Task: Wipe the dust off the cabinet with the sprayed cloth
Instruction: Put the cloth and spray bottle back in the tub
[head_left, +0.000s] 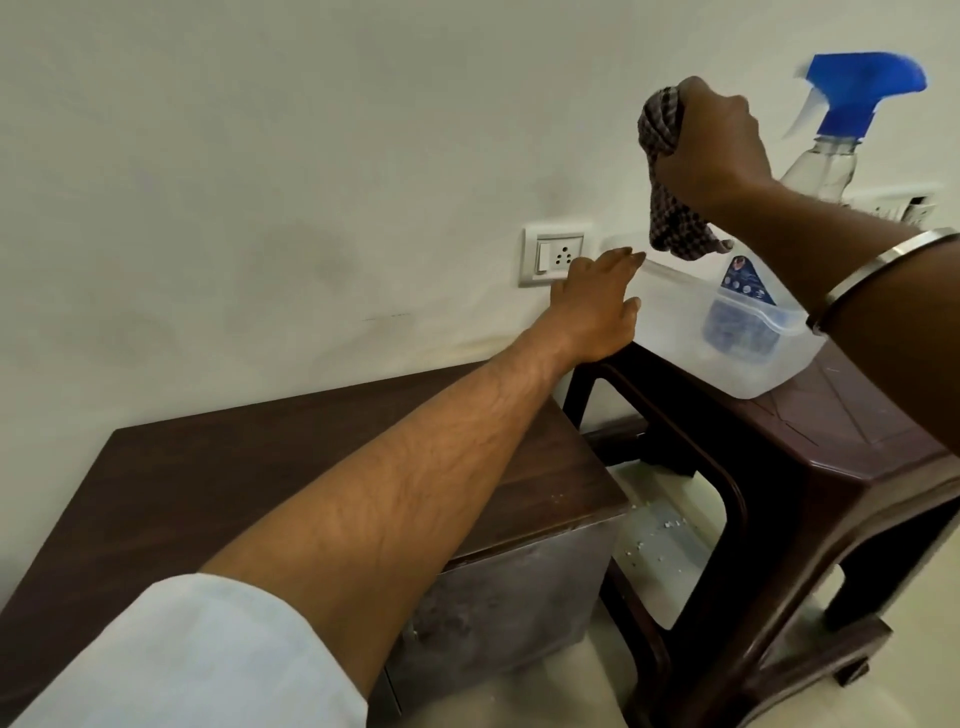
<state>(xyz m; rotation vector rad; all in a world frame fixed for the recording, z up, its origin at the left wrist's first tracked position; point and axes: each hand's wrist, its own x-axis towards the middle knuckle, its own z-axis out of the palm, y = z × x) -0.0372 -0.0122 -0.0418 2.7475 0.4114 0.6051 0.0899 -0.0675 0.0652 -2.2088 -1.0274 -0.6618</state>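
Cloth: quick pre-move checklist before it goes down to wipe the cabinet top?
1. Cloth gripped by right hand: ok.
2. Cloth sprayed or damp: cannot tell.
3. Left hand off the cabinet top: ok, it reaches open toward the clear tub on the stool.
4. Forearm clear of the wipe path: not ok, left arm crosses above the top.
5. Spray bottle set aside: cannot tell, its base is hidden behind the right arm.
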